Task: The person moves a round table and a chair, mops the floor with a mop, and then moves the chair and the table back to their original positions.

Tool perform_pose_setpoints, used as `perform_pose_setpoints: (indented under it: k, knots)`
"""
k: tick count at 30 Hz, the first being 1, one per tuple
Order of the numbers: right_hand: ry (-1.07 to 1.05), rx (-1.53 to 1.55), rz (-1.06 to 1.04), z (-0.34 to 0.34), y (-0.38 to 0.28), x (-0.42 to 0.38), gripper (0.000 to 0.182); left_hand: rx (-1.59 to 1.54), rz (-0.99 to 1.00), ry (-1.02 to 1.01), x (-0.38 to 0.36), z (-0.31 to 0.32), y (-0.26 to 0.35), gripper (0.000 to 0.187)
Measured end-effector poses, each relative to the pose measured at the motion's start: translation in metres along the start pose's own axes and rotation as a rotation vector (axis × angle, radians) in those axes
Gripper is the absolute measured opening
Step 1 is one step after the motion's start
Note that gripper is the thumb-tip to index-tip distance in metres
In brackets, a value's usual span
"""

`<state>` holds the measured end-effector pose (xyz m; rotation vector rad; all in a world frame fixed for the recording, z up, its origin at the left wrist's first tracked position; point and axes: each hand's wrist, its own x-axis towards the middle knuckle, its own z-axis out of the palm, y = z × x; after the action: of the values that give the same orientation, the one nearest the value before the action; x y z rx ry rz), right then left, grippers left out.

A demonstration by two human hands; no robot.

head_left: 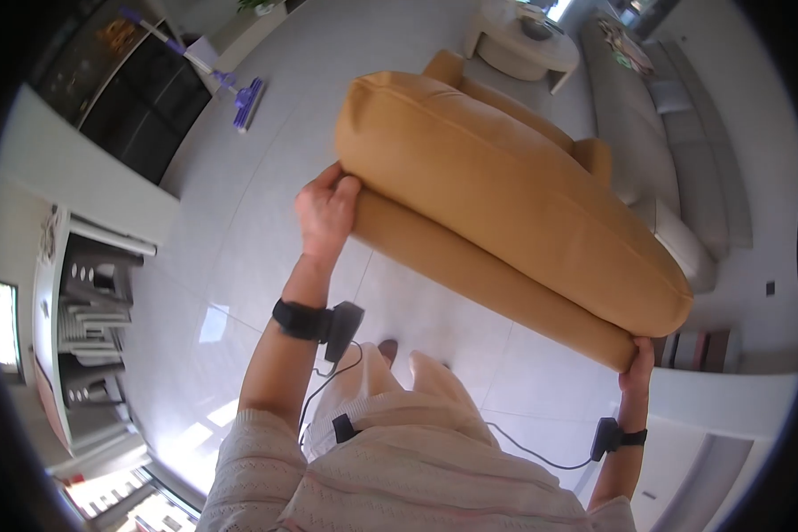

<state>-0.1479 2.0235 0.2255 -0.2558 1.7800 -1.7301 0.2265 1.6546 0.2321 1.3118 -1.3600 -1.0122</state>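
A tan leather armchair [505, 195] stands in front of me with its back towards me and its armrests on the far side. My left hand [325, 213] grips the left end of the backrest, its fingers curled around the edge below the padded cushion. At the opposite end, my right hand [636, 365] is closed on the lower right corner of the backrest, with its fingers partly hidden. The armchair's seat and base are mostly out of sight behind the thick backrest. Each of my wrists wears a black strap with a small device and a cable.
A long grey sofa [634, 115] lies to the right, near a pale round-ended coffee table [514, 58]. At the upper left, a purple mop [248, 105] rests on the tiled floor beside a dark cabinet [142, 106]. Stacked stools [97, 315] sit under a white table at left.
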Motion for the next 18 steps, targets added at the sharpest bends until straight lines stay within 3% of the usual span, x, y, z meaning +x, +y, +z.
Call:
perform_pose_setpoints:
  k: [2, 7, 9, 14, 18]
  knots:
    - [0.113, -0.124, -0.018, -0.004, 0.001, 0.004, 0.043, 0.047, -0.022, -0.006, -0.005, -0.001, 0.007, 0.032]
    - [-0.020, 0.016, -0.141, -0.001, 0.010, 0.001, 0.041, 0.109, -0.035, -0.012, -0.015, -0.005, 0.009, 0.029]
    - [-0.021, 0.014, -0.135, -0.018, 0.017, 0.009, 0.041, -0.042, -0.027, -0.017, -0.021, -0.004, 0.001, 0.028]
    - [-0.096, -0.022, -0.131, -0.031, 0.007, 0.015, 0.038, -0.056, 0.011, 0.047, -0.044, -0.007, -0.007, 0.028]
    - [-0.005, -0.012, -0.129, -0.028, 0.010, 0.017, 0.037, 0.066, 0.102, 0.132, -0.043, -0.010, -0.008, 0.028]
